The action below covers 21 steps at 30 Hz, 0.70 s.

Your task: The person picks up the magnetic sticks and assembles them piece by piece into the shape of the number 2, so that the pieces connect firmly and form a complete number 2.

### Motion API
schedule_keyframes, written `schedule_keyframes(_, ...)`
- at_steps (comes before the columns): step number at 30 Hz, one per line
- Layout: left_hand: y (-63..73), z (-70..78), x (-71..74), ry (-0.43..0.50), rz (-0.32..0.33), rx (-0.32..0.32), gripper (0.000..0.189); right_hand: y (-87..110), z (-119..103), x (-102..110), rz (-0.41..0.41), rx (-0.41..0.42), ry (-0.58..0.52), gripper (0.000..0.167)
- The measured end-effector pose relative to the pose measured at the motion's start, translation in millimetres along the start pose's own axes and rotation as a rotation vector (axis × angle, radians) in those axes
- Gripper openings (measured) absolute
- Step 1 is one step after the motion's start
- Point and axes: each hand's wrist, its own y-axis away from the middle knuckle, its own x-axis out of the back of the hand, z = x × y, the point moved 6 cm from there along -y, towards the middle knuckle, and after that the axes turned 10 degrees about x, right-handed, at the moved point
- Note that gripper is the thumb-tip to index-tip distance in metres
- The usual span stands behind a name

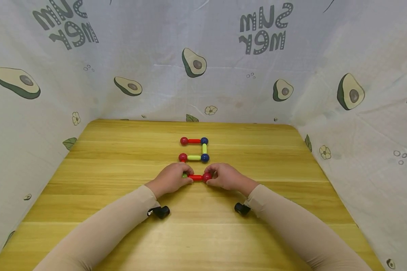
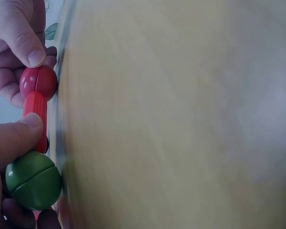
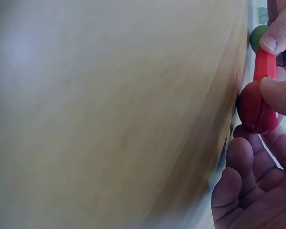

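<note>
My left hand (image 1: 172,178) pinches a short red rod (image 1: 196,177) at its left end, with a green ball (image 2: 34,181) beside the thumb, half covered by the fingers in the head view. At the rod's other end is a red ball (image 1: 207,177), which my right hand (image 1: 225,177) grips between thumb and fingers. Just beyond the hands, a second red ball (image 1: 182,157) joins a yellow-green rod (image 1: 194,157) that leads to a blue ball (image 1: 205,157). Part of another red rod shows below that second red ball, mostly behind my left hand.
Farther back, an upright yellow-green rod (image 1: 204,149) links to another blue ball (image 1: 204,140), then a red rod (image 1: 194,141) and a red ball (image 1: 184,141). Everything lies on a wooden table (image 1: 257,150), with a printed cloth (image 1: 224,82) hanging behind and at both sides.
</note>
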Motion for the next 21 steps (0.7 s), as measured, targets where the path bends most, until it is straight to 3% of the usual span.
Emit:
schedule_keyframes(13, 0.0, -5.8, 2.0, 0.017, 0.020, -0.008, 0.030, 1.1, 4.2, 1.3, 0.012, -0.012, -0.001, 0.033)
schedule_keyframes(21, 6.8, -15.9, 16.4, 0.094, 0.019, -0.004, 0.031, 7.5, 11.9, 6.8, 0.015, -0.010, 0.019, 0.038)
